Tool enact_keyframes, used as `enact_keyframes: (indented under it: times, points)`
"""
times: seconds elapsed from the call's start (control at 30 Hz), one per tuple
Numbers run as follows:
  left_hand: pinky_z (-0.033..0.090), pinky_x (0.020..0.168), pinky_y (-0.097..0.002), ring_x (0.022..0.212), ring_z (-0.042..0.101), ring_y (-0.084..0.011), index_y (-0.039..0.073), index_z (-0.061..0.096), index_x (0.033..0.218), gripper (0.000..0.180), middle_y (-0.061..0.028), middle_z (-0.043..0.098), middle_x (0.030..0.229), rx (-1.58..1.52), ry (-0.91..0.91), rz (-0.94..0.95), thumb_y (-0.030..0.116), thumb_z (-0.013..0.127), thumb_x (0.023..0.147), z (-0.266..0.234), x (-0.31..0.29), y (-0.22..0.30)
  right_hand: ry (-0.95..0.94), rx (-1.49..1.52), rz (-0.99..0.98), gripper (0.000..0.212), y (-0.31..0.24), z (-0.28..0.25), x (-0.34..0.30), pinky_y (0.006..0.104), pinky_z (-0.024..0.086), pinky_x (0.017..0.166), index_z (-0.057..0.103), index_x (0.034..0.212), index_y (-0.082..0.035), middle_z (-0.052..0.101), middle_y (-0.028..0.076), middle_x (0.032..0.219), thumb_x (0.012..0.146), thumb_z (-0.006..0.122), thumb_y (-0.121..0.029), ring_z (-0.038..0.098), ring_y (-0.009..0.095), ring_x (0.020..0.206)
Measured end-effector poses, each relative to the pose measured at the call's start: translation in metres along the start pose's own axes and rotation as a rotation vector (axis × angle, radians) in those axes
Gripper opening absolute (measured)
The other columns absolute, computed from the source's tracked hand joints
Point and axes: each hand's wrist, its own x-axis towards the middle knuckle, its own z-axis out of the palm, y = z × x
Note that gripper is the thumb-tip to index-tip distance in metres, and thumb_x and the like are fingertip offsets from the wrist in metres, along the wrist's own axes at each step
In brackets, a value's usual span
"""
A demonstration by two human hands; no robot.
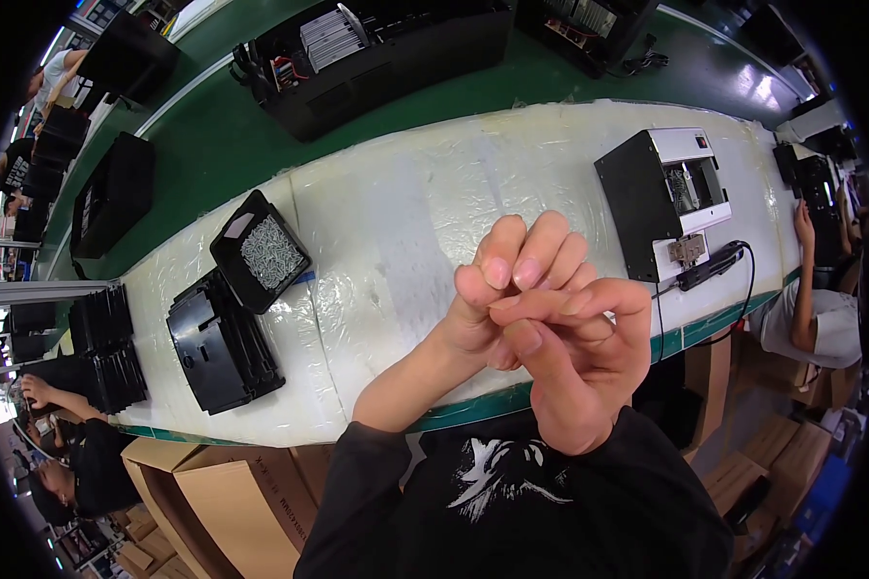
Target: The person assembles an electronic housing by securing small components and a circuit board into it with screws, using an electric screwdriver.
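Observation:
My left hand (497, 280) and my right hand (589, 357) are raised together above the near half of the covered bench, fingertips touching or almost so. The left fingers curl in toward the thumb. On the right hand, thumb and forefinger press together in a pinch, close to the left fingertips. Whatever lies between the fingers, if anything, is too small or hidden to make out. To the left, a black bin (230, 253) holds many small silver screws (271, 253). Beside it lie black moulded plastic parts (212, 343), one against another.
A black and silver boxy machine (637, 207) stands on the bench (386, 232) at the right, its black cable (751, 280) trailing over the edge. Behind runs a green conveyor (222, 135) with large black housings (386, 72). Cardboard boxes (232, 492) stand below. Co-workers sit on both sides.

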Motion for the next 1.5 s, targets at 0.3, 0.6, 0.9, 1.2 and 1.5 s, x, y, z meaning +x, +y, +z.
enact_keyframes:
  times: [0.3, 0.6, 0.9, 1.2, 1.5]
  points:
    - [0.036, 0.063, -0.0213, 0.071, 0.042, -0.0069, 0.020, 0.056, 0.074, 0.023, 0.0068, 0.047, 0.079, -0.012, 0.135, -0.070, 0.034, 0.073, 0.078, 0.006, 0.001, 0.003, -0.117, -0.094, 0.050, 0.033, 0.000, -0.001, 0.000, 0.0326, 0.049, 0.076, 0.040, 0.101, 0.002, 0.063, 0.022, 0.092, 0.077, 0.057, 0.017, 0.060, 0.026, 0.084]
    - [0.036, 0.066, -0.0224, 0.074, 0.044, -0.0070, 0.022, 0.057, 0.074, 0.021, 0.0076, 0.048, 0.081, -0.011, 0.107, 0.063, 0.035, 0.073, 0.078, 0.007, -0.001, -0.011, 0.023, -0.288, -0.345, 0.043, 0.009, 0.002, -0.002, 0.0331, 0.054, 0.075, 0.047, 0.096, 0.003, 0.057, 0.017, 0.098, 0.063, 0.065, 0.022, 0.065, 0.026, 0.088]
    - [0.036, 0.069, -0.0235, 0.077, 0.044, -0.0070, 0.022, 0.056, 0.075, 0.021, 0.0083, 0.048, 0.083, 0.053, 0.104, 0.036, 0.035, 0.072, 0.079, 0.005, -0.002, -0.009, 0.018, -0.402, -0.288, 0.051, 0.002, -0.002, 0.002, 0.0274, 0.043, 0.075, 0.038, 0.099, 0.000, 0.060, 0.015, 0.079, 0.061, 0.067, 0.018, 0.059, 0.017, 0.070]
    - [0.036, 0.068, -0.0232, 0.077, 0.044, -0.0068, 0.021, 0.055, 0.074, 0.023, 0.0076, 0.049, 0.083, 0.084, 0.099, 0.074, 0.035, 0.072, 0.079, 0.004, -0.001, -0.009, 0.025, -0.398, -0.292, 0.054, 0.001, -0.002, 0.002, 0.0272, 0.045, 0.075, 0.036, 0.100, 0.001, 0.061, 0.016, 0.077, 0.060, 0.068, 0.018, 0.061, 0.018, 0.069]
    - [0.036, 0.068, -0.0239, 0.075, 0.045, -0.0079, 0.020, 0.054, 0.074, 0.025, 0.0059, 0.050, 0.083, 0.202, 0.087, 0.066, 0.032, 0.076, 0.075, -0.002, -0.001, -0.002, 0.065, -0.367, -0.272, 0.055, 0.003, -0.002, 0.000, 0.0255, 0.046, 0.073, 0.035, 0.098, -0.001, 0.060, 0.016, 0.078, 0.059, 0.069, 0.016, 0.061, 0.016, 0.068]
